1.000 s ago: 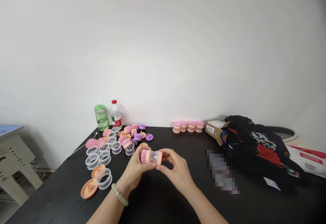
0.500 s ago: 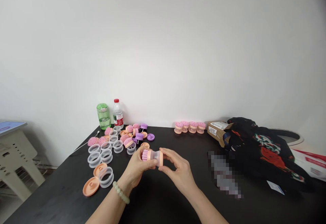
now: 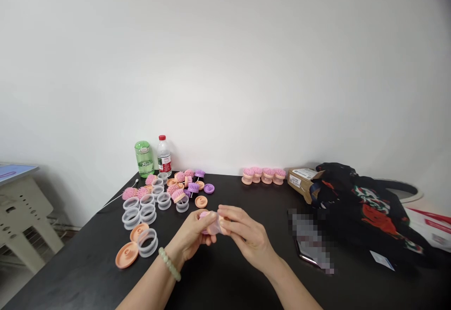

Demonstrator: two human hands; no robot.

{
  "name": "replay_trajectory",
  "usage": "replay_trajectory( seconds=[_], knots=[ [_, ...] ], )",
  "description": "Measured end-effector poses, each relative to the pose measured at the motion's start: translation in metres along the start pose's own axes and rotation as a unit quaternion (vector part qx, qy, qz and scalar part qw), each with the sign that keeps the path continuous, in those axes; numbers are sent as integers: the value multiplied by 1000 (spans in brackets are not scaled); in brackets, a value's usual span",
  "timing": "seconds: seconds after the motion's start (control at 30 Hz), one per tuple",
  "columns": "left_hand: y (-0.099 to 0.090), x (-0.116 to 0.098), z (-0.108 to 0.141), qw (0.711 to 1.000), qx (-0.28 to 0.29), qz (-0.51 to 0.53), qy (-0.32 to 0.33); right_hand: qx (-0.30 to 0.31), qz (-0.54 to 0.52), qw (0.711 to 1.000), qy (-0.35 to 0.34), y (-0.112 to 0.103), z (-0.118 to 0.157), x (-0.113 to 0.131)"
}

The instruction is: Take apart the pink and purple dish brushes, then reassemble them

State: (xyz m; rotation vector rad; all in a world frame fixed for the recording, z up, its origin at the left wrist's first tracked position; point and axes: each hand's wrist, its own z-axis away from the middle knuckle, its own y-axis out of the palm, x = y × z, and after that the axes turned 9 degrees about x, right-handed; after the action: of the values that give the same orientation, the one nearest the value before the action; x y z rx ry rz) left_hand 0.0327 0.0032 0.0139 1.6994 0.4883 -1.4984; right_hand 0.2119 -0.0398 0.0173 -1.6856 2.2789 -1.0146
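Between my hands, above the black table, is a small round scrubbing brush (image 3: 214, 226) with pink bristles, a clear middle and a peach end. My left hand (image 3: 193, 235) wraps round its bristle side, hiding most of the bristles. Fingers of my right hand (image 3: 248, 235) close on the peach end. To the left lie loose brush parts: clear rings (image 3: 148, 243), peach discs (image 3: 127, 255), and pink bristle heads (image 3: 130, 193). A peach disc (image 3: 201, 201) lies just beyond my left hand.
Several pink brushes (image 3: 268, 175) stand in a row by the wall. A green bottle (image 3: 144, 159) and a red-capped bottle (image 3: 164, 156) are at the back left. On the right are a cardboard box (image 3: 299, 183), a black patterned cloth bag (image 3: 373, 206) and a blurred-out phone-like object (image 3: 312, 242).
The brush has tilted, its peach end now mostly covered by my right fingers. My right hand has closed further over that end, and my left grip has shifted.
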Motion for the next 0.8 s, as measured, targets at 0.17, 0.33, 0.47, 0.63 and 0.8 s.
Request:
replay_trajectory(
  seconds=[0.17, 0.33, 0.47, 0.63, 0.8],
  knots=[
    [-2, 2, -2, 1000, 7, 1, -6, 23, 19, 1000, 4, -3, 0, 2],
    [0, -1, 1, 999, -12, -7, 34, -28, 18, 990, 135, 7, 10, -5],
    [0, -2, 2, 992, 0, -7, 124, -31, -131, 950, 282, 20, 15, -10],
    [-4, 1, 1, 987, 14, -32, 157, -20, -180, 929, 323, 23, 13, -9],
    [-6, 2, 0, 970, -39, -163, 176, 10, -176, 919, 352, 22, 11, -8]
  ],
)
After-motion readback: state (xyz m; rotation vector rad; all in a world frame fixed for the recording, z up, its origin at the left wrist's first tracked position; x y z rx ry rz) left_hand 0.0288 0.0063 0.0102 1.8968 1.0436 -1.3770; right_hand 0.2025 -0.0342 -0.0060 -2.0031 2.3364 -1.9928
